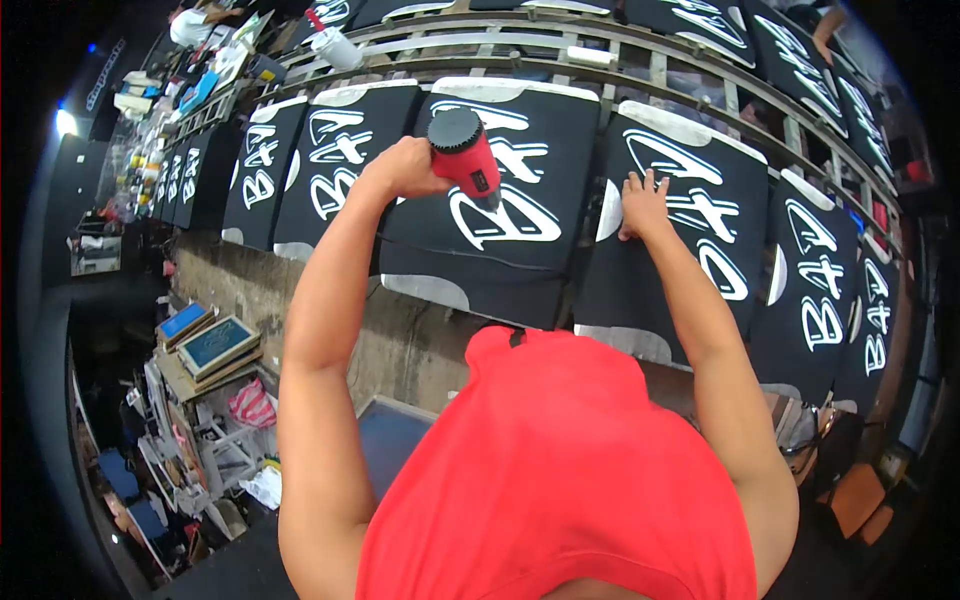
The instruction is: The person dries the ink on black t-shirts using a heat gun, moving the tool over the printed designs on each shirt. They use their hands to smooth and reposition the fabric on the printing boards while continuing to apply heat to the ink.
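Observation:
My left hand (407, 168) is closed around a red heat gun (478, 168) with a round black end. The gun's metal nozzle points down at a black printed panel (500, 255) with white lettering. A dark cord runs across that panel below the gun. My right hand (643, 205) lies with its fingers spread on the neighbouring black panel (640, 280), beside its white lettering, holding nothing. The nozzle tip sits just above the white print.
More black panels with white lettering (338, 150) stand in rows on both sides and behind wooden rails (480, 40). A white container (335, 48) rests on the rails. Framed screens (215, 345) are stacked at lower left. A person (195, 25) is at the far upper left.

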`<move>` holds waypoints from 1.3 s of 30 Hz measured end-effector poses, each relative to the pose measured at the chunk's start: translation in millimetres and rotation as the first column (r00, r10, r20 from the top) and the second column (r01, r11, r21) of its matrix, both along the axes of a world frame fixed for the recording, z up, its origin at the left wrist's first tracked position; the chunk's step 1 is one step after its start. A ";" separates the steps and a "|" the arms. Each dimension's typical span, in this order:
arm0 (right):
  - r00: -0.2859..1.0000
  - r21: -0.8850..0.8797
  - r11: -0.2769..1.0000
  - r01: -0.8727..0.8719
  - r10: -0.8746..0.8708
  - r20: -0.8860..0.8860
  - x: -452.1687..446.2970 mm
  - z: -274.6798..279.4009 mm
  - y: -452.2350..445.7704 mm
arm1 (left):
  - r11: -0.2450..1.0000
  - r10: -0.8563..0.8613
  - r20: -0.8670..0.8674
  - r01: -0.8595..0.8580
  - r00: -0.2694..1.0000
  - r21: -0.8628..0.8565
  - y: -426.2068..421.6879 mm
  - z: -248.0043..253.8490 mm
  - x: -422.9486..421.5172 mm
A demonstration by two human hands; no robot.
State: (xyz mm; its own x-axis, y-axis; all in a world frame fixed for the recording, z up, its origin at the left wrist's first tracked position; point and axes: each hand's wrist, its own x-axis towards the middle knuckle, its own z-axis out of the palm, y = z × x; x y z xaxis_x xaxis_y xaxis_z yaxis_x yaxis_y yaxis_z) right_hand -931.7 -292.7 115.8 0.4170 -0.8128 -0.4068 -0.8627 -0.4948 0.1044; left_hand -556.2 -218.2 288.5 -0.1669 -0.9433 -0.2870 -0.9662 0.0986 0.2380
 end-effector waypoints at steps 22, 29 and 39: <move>0.998 -0.046 0.998 -0.048 0.047 -0.036 4.6 3.5 -0.1 | 0.973 0.229 0.011 -0.229 0.973 -0.020 17.2 -18.2 24.2; 0.999 -0.026 0.999 -0.032 0.032 -0.026 9.3 7.9 3.1 | 0.937 0.347 0.192 -0.350 0.918 -0.018 18.8 -18.1 35.5; 0.997 0.004 1.000 -0.009 0.009 -0.077 10.8 3.5 0.4 | 0.916 0.378 0.169 -0.395 0.910 0.076 50.9 -12.4 38.8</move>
State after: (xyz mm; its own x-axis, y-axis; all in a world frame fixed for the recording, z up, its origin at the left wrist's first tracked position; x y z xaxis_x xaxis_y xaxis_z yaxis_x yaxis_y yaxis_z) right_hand -920.9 -292.4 119.3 0.3916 -0.8074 -0.4412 -0.8476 -0.5032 0.1686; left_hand -517.3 -167.3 276.1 0.2563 -0.8878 -0.3823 -0.9483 -0.3075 0.0782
